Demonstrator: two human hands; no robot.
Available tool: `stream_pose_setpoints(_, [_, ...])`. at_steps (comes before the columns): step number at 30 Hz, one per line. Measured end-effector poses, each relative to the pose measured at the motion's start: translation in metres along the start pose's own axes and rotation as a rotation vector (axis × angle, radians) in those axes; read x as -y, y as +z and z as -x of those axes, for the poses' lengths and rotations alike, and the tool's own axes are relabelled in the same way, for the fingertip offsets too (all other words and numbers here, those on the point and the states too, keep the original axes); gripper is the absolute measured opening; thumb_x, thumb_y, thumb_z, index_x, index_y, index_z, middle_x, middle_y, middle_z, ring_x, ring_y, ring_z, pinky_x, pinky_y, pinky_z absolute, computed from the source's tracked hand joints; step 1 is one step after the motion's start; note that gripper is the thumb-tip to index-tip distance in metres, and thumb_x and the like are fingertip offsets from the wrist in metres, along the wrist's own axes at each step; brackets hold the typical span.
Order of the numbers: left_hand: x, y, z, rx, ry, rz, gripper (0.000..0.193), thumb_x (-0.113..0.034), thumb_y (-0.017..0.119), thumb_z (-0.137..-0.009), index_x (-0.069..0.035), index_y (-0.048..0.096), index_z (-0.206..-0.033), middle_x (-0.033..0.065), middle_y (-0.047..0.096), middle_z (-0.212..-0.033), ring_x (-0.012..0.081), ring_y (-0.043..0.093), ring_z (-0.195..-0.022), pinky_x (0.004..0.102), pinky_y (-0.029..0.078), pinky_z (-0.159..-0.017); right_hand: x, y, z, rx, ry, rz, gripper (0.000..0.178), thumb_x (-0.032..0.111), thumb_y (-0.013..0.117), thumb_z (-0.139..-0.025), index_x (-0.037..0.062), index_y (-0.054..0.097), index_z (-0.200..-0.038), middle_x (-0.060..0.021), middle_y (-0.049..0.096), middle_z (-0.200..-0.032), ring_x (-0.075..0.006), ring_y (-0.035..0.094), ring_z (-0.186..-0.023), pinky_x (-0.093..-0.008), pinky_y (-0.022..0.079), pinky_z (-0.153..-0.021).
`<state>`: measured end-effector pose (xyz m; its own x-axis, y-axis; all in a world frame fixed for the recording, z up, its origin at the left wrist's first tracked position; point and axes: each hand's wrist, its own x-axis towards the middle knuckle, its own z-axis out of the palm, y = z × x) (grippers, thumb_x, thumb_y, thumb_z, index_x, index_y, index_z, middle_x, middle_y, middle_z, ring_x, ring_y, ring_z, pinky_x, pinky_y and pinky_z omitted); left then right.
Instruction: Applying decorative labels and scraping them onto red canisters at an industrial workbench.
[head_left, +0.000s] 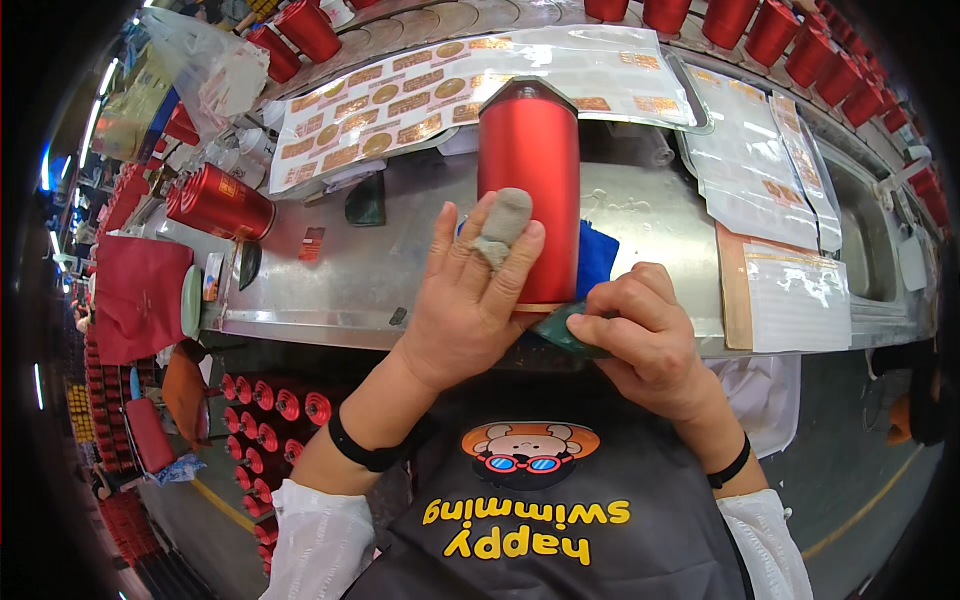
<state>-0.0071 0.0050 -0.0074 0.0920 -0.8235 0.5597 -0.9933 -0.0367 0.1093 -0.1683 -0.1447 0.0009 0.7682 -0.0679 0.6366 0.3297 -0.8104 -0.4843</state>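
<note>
A glossy red metal canister (530, 150) with a dark angular rim at its far end lies lengthwise in front of me on the steel bench. My left hand (465, 305) rests against its left side, fingers stretched and spread; one wears a grey fabric finger cover (505, 215). At the canister's near end, my right hand (645, 335) pinches a thin dark green scraper (568, 328) between bent fingers and thumb. The scraper touches or nearly touches the canister's edge. A blue cloth (597, 255) lies just right of the canister, partly hidden by it.
Printed decal sheets (400, 100) cover the bench's far side, with more sheets (755, 170) at right. Another dark green scraper (366, 200) and red canisters (225, 203) lie at left. A sink (865, 230) sits far right. Red canisters (770, 30) line the conveyor behind.
</note>
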Motion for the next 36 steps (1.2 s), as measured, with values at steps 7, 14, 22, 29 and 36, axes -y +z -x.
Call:
stream_pose_setpoints(7, [-0.002, 0.001, 0.012, -0.093, -0.191, 0.077, 0.067, -0.025, 0.072, -0.082, 0.0, 0.045, -0.138, 0.0236, 0.052, -0.134, 0.0428, 0.045, -0.13, 0.0565, 0.025, -0.112, -0.007, 0.001, 0.004, -0.003, -0.027, -0.017, 0.041, -0.004, 0.074, -0.052, 0.0069, 0.066, -0.091, -0.0059, 0.06, -0.088, -0.0244, 0.053, -0.076, -0.036, 0.041, -0.072])
stream_pose_setpoints(14, [0.009, 0.013, 0.024, -0.135, -0.138, 0.202, 0.075, -0.034, 0.069, -0.085, 0.003, 0.038, -0.141, 0.023, 0.052, -0.134, 0.0434, 0.046, -0.128, 0.0571, 0.022, -0.113, -0.006, 0.003, 0.003, -0.024, -0.041, -0.028, 0.04, -0.003, 0.074, -0.053, 0.0068, 0.066, -0.091, -0.0061, 0.06, -0.088, -0.0239, 0.053, -0.076, -0.0357, 0.041, -0.072])
stream_pose_setpoints(22, [0.007, 0.006, 0.021, -0.06, -0.163, 0.126, 0.074, -0.041, 0.06, -0.092, 0.008, 0.034, -0.141, 0.0229, 0.052, -0.134, 0.0416, 0.051, -0.124, 0.0586, 0.02, -0.113, -0.009, 0.0, 0.005, -0.05, -0.013, -0.061, 0.025, 0.001, 0.07, -0.063, 0.008, 0.065, -0.087, -0.0031, 0.059, -0.088, -0.0215, 0.055, -0.081, -0.0353, 0.04, -0.076])
stream_pose_setpoints(29, [0.008, 0.019, 0.033, -0.064, -0.221, 0.231, 0.075, -0.043, 0.053, -0.096, 0.012, 0.03, -0.141, 0.0258, 0.049, -0.136, 0.0409, 0.048, -0.127, 0.0539, 0.02, -0.115, -0.015, 0.0, 0.025, -0.029, 0.018, -0.022, 0.027, 0.001, 0.07, -0.062, 0.0086, 0.065, -0.088, -0.0029, 0.059, -0.088, -0.0208, 0.055, -0.08, -0.036, 0.039, -0.077])
stream_pose_setpoints(36, [0.008, 0.019, 0.033, -0.06, -0.214, 0.185, 0.077, -0.045, 0.053, -0.095, 0.012, 0.028, -0.141, 0.0237, 0.051, -0.135, 0.0386, 0.054, -0.122, 0.0603, 0.015, -0.114, -0.012, 0.012, 0.018, -0.043, -0.045, 0.026, 0.021, 0.007, 0.07, -0.066, 0.01, 0.065, -0.086, -0.0007, 0.058, -0.087, -0.0177, 0.054, -0.079, -0.0356, 0.038, -0.077])
